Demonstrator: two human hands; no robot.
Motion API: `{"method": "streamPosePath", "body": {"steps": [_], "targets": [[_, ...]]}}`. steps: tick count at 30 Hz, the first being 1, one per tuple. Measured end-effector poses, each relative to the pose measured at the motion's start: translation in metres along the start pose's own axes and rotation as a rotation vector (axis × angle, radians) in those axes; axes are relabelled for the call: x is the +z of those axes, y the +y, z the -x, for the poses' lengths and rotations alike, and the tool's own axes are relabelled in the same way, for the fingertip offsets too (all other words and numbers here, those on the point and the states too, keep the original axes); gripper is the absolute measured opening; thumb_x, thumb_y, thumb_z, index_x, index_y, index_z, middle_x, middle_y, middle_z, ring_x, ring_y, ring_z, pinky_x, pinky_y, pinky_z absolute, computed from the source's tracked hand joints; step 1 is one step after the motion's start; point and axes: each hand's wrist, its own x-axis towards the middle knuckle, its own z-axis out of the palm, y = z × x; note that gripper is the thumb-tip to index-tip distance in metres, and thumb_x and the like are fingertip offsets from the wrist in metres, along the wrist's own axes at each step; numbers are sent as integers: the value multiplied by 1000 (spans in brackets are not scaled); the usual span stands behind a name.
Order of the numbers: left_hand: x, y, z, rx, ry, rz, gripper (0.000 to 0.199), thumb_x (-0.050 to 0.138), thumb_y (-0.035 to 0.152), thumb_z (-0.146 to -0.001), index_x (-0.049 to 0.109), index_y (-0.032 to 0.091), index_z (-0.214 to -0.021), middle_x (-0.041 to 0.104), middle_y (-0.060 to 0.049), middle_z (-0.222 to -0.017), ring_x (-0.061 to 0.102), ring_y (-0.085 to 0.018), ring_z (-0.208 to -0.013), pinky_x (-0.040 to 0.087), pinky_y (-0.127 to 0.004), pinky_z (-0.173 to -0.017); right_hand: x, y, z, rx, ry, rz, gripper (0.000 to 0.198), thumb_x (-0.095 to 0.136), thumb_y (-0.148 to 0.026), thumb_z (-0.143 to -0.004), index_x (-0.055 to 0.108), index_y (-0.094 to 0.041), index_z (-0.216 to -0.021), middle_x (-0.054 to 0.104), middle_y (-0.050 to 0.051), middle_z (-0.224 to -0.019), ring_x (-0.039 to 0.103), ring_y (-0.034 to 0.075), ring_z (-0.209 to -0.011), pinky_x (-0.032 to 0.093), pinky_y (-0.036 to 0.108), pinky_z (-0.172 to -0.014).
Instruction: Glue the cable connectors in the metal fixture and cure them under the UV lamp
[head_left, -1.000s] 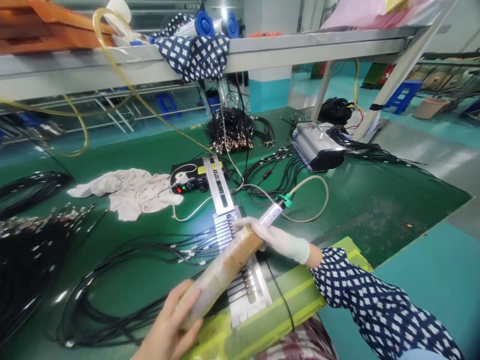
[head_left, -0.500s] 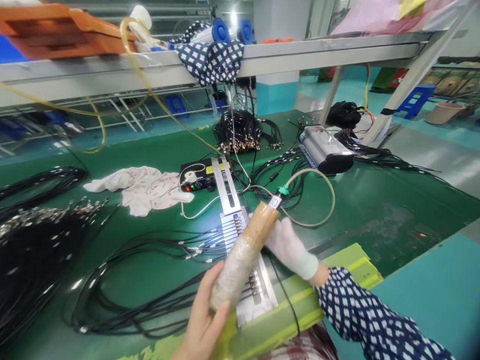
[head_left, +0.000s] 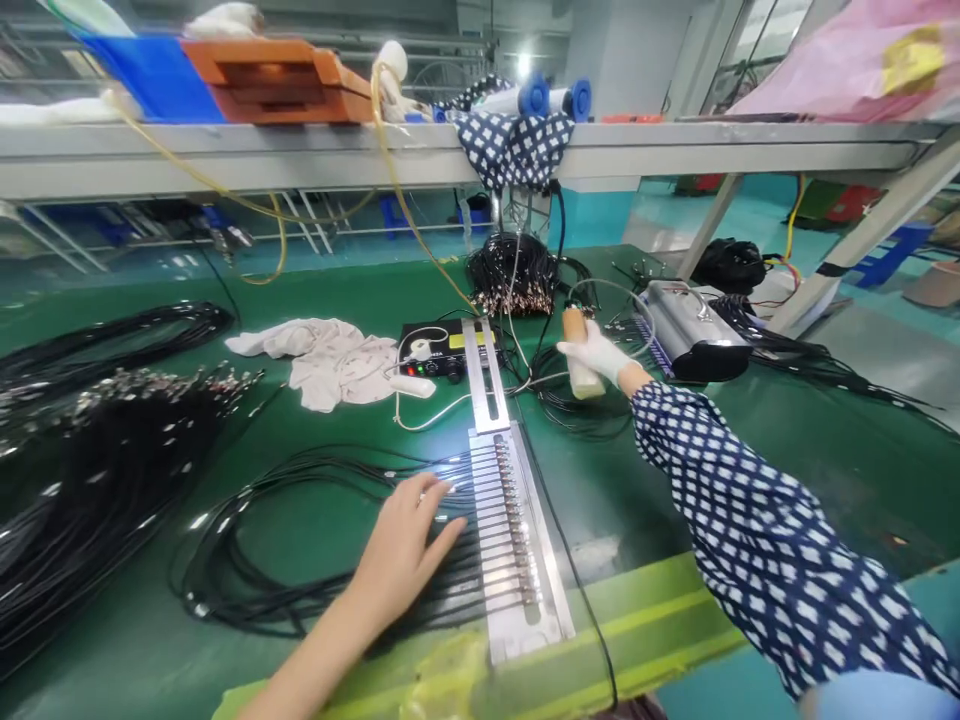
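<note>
My left hand (head_left: pixel 409 535) is bare, its fingers apart and holding nothing. It lies over the black cables (head_left: pixel 292 480) just left of a slotted metal fixture (head_left: pixel 517 520). Cable ends with small metal tips sit side by side in the fixture's slots. My right hand (head_left: pixel 600 355), in a white glove, is closed around a tan and whitish wrapped cylindrical tool (head_left: pixel 585 383) with a cord. It is out over the table, near a loose coil of black cable (head_left: pixel 577 418). The palm side of the glove is hidden.
A black control box (head_left: pixel 450 345) with lit lamps stands behind the fixture. A white cloth (head_left: pixel 322 360) and dark cable bundles (head_left: pixel 97 470) lie left. A silver case (head_left: pixel 697 330) stands right. A shelf beam (head_left: pixel 300 155) crosses above the table.
My left hand has let go of the wrapped tool and moved down-left to the cables. My right hand has carried the tool away from the fixture, toward the back right. The view has shifted.
</note>
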Motion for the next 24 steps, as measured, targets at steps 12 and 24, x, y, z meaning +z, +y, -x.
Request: {"method": "streamPosePath", "body": {"steps": [12,24], "targets": [[61,-44,-11,-73,109,-192,44,44,40,-97,57,14,-130,51,-19,-139,47,-33,-130,39,-53,-108,48,-37,42,-523,-78,501,43,36,-43,-100,71,-18,-98,68,12,-110,58,27,-112,42,44,-105],[56,-38,-14,-115,116,-156,43,50,38,-95,56,17,-133,51,-16,-140,45,-32,-131,39,-52,-110,158,-144,-78,-418,-136,733,37,58,-35,-97,56,-16,-128,56,12,-132,57,27,-118,49,51,-99]]}}
